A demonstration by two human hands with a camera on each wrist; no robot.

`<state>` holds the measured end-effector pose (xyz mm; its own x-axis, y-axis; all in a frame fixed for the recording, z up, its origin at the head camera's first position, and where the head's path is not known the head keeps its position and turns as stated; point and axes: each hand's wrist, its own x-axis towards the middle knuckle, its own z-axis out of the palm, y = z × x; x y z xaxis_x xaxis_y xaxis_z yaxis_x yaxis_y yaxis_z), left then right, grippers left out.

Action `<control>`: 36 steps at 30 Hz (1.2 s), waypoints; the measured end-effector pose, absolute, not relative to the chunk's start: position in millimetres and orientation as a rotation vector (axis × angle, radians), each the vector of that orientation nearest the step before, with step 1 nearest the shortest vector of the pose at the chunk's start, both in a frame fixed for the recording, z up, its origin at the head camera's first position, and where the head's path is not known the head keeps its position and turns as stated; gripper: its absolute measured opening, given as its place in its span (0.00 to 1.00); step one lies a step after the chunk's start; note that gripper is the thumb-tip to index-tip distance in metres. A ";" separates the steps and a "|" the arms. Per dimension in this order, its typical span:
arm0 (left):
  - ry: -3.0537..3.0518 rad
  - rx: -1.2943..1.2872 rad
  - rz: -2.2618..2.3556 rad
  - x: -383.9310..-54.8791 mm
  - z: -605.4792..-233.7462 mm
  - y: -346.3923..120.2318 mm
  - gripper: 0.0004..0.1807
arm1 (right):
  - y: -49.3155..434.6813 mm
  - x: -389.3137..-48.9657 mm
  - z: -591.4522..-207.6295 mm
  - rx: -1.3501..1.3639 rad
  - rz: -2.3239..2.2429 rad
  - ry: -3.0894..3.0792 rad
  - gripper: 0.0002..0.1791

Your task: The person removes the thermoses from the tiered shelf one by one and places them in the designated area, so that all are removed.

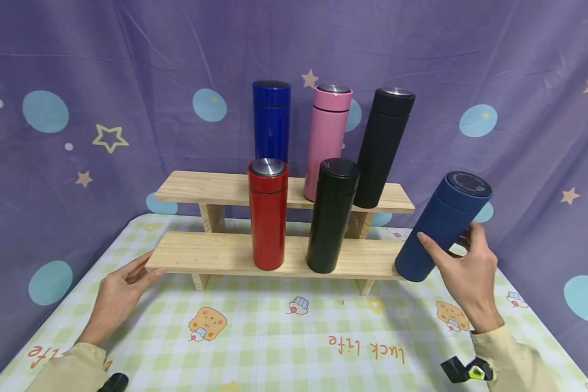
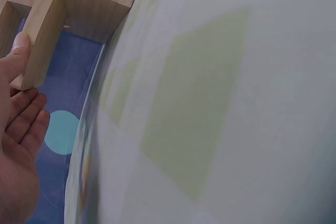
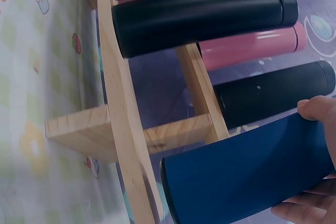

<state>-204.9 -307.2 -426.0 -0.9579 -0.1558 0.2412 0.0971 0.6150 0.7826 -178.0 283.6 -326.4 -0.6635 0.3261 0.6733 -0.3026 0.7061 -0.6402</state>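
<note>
My right hand grips a navy blue thermos flask with a dark lid, thumb on one side and fingers round the other. This flask leans to the right, its base at the right end of the lower tier of a two-tier wooden stand; whether the base touches the wood I cannot tell. At the stand's left end, my left hand pinches the lower board, thumb on its edge and fingers beneath. A red flask and a dark green-black flask stand on that same tier.
On the upper tier stand a blue flask, a pink flask and a black flask. Under the stand lies a green-checked tablecloth. A purple patterned curtain hangs close behind.
</note>
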 end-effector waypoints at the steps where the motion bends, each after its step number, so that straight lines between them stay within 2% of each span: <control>1: -2.554 0.047 -1.262 -204.9 -426.0 -307.0 0.40 | 281.8 -178.3 -326.5 -0.008 0.970 -2.087 0.37; 10: -2.543 0.037 -1.257 -204.8 -426.2 -306.7 0.40 | 265.1 -183.7 -326.4 0.089 1.030 -2.105 0.40; 36: -2.570 0.049 -1.245 -204.6 -425.8 -307.7 0.40 | 232.1 -203.4 -333.0 0.204 1.107 -2.104 0.37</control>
<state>-204.6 -307.7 -425.8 -0.9591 -0.1529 0.2382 0.0922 0.6270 0.7735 -203.4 232.1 -333.0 -0.7151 0.1878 0.6734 -0.4485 0.6155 -0.6480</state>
